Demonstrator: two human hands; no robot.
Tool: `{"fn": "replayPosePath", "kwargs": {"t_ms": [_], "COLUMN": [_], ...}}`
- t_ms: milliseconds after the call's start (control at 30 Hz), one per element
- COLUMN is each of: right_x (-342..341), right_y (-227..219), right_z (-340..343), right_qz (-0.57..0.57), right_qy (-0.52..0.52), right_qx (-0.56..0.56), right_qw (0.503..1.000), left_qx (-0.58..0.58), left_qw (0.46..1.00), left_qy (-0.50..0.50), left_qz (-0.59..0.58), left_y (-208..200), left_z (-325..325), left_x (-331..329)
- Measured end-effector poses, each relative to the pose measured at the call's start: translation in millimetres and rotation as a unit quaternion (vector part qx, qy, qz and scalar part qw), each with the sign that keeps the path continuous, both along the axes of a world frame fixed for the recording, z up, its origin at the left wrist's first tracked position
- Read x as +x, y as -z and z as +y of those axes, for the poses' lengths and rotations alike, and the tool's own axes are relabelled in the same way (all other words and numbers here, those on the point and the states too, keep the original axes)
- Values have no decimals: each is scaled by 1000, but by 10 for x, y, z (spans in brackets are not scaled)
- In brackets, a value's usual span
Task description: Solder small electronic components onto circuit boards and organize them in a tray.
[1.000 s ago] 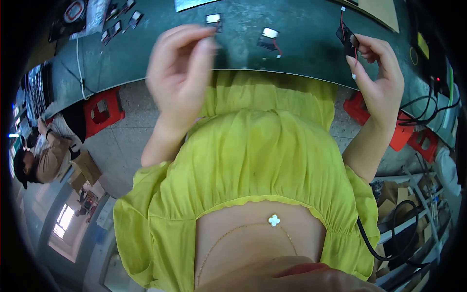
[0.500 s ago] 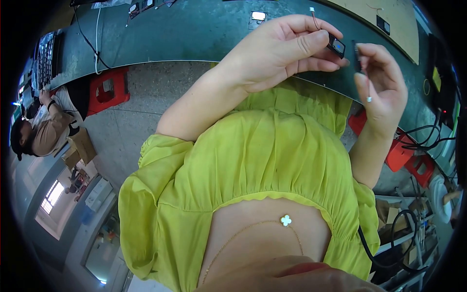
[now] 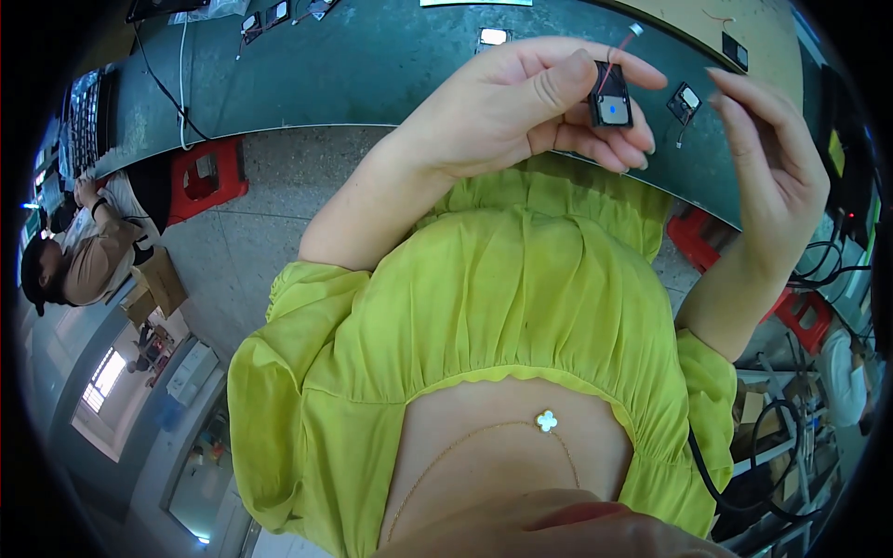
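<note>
My left hand (image 3: 521,107) reaches across to the right and pinches a small black square module (image 3: 610,100) with a blue dot on its face between thumb and fingers. A thin red wire (image 3: 621,42) runs up from the module. My right hand (image 3: 772,177) is just to the right of it, fingers spread and slightly curled, holding nothing. Both hands hover over the edge of a dark green worktable (image 3: 353,65). On the table between the hands lies another small black module (image 3: 686,98).
A small white part (image 3: 493,36) and several dark parts (image 3: 265,17) lie farther back on the table. A red stool (image 3: 206,177) stands at the left, more red stools (image 3: 693,237) at the right. A person (image 3: 84,251) sits far left. Black cables (image 3: 837,270) hang right.
My left hand swung from the table's left side over to the right and took the black module. My right hand, which held it a second ago, has let go and opened.
</note>
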State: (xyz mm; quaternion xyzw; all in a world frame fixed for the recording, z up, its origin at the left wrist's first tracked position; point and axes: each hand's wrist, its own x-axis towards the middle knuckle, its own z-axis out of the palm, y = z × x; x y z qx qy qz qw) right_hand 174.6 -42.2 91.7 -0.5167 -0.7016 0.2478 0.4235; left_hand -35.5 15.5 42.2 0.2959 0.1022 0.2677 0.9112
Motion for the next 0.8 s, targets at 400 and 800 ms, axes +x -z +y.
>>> {"fn": "replayPosePath", "kwargs": {"t_ms": [400,800], "right_x": [-335,-320], "right_y": [-66,40], "right_z": [183,215], "right_qz": [107,158], "right_qy": [-59,164], "right_qx": [-225,-145], "right_qw": [967,963], "left_qx": [-4,-126], "left_qw": [999,990], "left_qy": [3,-13], "left_qz": [38,65], "left_y": [63,71], "left_z": [-23,-29], "left_x": [-44,333]}}
